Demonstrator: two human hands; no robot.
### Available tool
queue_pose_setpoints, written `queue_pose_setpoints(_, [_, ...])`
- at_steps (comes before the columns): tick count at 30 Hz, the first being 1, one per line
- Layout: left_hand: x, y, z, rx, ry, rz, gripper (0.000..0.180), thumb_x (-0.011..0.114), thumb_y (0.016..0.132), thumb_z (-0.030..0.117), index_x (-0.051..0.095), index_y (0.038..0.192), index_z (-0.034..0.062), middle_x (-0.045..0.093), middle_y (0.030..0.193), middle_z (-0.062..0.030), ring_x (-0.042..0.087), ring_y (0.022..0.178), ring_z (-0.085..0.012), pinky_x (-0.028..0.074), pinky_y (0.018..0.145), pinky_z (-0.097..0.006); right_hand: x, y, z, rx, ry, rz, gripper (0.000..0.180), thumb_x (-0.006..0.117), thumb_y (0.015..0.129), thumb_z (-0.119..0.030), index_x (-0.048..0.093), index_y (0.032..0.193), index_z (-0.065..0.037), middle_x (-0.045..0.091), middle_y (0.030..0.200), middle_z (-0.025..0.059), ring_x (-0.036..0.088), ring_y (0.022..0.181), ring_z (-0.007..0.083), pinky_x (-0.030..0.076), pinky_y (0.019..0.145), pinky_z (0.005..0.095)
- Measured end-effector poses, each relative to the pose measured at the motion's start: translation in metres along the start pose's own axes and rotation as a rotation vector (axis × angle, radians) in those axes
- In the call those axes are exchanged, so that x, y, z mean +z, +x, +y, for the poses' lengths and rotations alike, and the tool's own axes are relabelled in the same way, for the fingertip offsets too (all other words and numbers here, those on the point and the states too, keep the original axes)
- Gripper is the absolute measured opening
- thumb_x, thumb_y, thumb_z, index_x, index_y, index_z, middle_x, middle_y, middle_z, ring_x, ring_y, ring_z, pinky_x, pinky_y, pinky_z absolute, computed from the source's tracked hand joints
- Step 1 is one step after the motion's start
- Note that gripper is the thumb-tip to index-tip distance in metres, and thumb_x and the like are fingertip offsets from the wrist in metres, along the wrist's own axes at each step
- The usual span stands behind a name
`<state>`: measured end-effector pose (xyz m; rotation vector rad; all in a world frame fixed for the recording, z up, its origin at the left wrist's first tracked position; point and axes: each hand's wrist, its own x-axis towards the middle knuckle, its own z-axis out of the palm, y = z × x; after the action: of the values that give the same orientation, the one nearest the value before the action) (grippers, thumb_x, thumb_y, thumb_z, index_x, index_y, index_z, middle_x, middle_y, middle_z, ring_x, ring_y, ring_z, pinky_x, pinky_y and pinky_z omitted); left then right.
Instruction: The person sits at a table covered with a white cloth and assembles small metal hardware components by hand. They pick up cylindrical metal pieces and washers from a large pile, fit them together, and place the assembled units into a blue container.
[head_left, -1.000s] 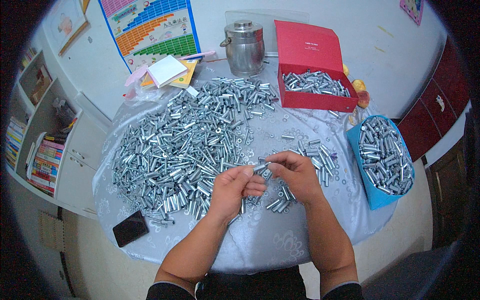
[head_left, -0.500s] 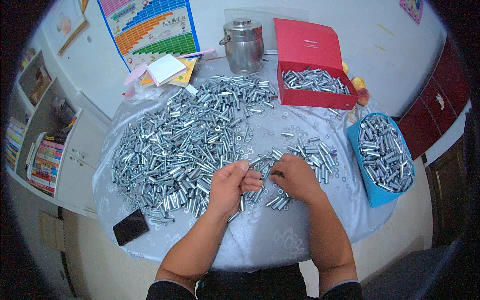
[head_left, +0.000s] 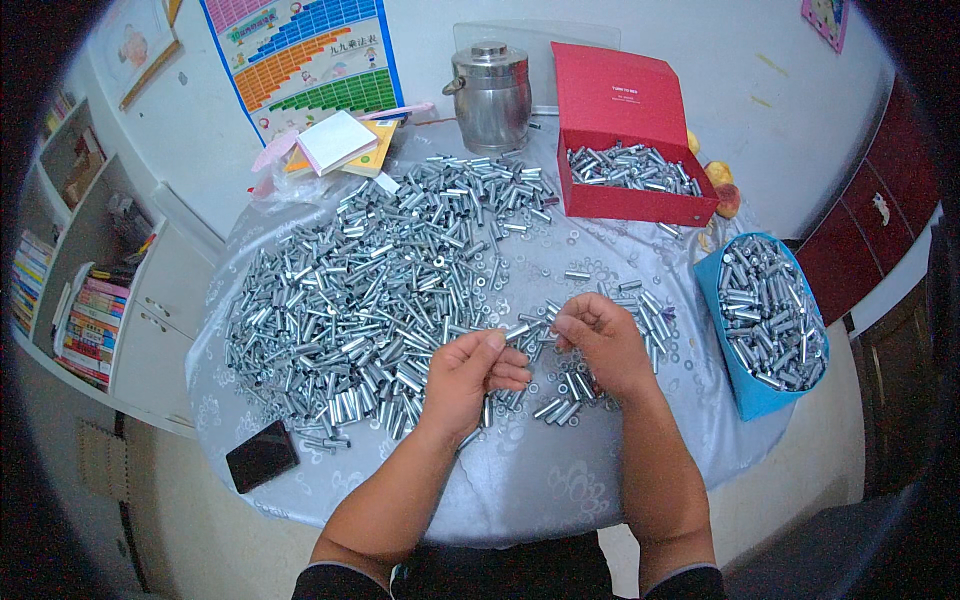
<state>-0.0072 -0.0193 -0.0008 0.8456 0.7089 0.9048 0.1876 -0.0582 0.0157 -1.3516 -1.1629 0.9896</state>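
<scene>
Open red cardboard box [head_left: 628, 205] at table rear, blue bin [head_left: 752, 392] at right (both holding metal sleeves); left hand [head_left: 462, 382] and right hand [head_left: 600, 338] pinch one short silver metal sleeve [head_left: 519, 330] between them, above the loose silver pile [head_left: 360, 300].

Single head-worn fisheye view, looking steeply down from above the seated person onto the round tabletop [head_left: 520, 480]. The forearms enter from the lower edge; the hands sit near the centre, at close range. The far wall [head_left: 700, 60] curves along the upper rim, a bookshelf [head_left: 70, 290] bends at the left edge, a red cabinet [head_left: 890, 210] at the right. A dark circular border rings the frame.
</scene>
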Motion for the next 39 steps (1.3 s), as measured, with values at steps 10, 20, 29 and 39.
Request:
queue_pose_setpoints(10, [0.002,-0.001,0.000,-0.039,0.019,-0.055,0.024,0.056,0.097,0.020,0.062,0.102,-0.0026,0.069,0.082,-0.0149,0.069,0.065,-0.0219,0.059,0.059,-0.031,0.007,0.001,0.005,0.025,0.293,-0.048,0.011,0.063,0.091,-0.012,0.063,0.093,-0.001,0.064,0.078,0.0034,0.057,0.068,0.0101,0.047,0.064,0.0250])
queue_pose_setpoints(20, [-0.002,-0.002,0.001,-0.019,-0.044,-0.079,0.026,0.055,0.098,0.020,0.062,0.103,-0.0044,0.069,0.085,-0.0150,0.069,0.069,-0.0209,0.059,0.061,-0.030,0.015,-0.008,-0.009,-0.074,0.018,-0.011,0.017,0.067,0.089,-0.015,0.068,0.097,0.000,0.066,0.080,0.0043,0.059,0.071,0.0099,0.048,0.065,0.0254])
queue_pose_setpoints(29, [-0.002,-0.001,0.002,-0.007,-0.050,-0.046,0.026,0.056,0.098,0.021,0.062,0.101,-0.0034,0.069,0.084,-0.0144,0.069,0.068,-0.0199,0.059,0.061,-0.030,-0.012,-0.007,0.006,-0.257,-0.949,-0.355,0.026,0.075,0.075,-0.025,0.068,0.090,-0.004,0.066,0.085,0.0151,0.064,0.083,0.0331,0.050,0.075,0.0431])
queue_pose_setpoints(39, [0.000,0.000,0.001,-0.006,-0.006,-0.035,0.026,0.055,0.098,0.021,0.061,0.100,-0.0037,0.069,0.083,-0.0153,0.068,0.065,-0.0209,0.058,0.059,-0.030,-0.003,-0.012,-0.003,-0.169,-0.925,-0.268,0.021,0.073,0.077,-0.020,0.065,0.087,-0.003,0.063,0.085,0.0131,0.062,0.083,0.0300,0.049,0.075,0.0392])
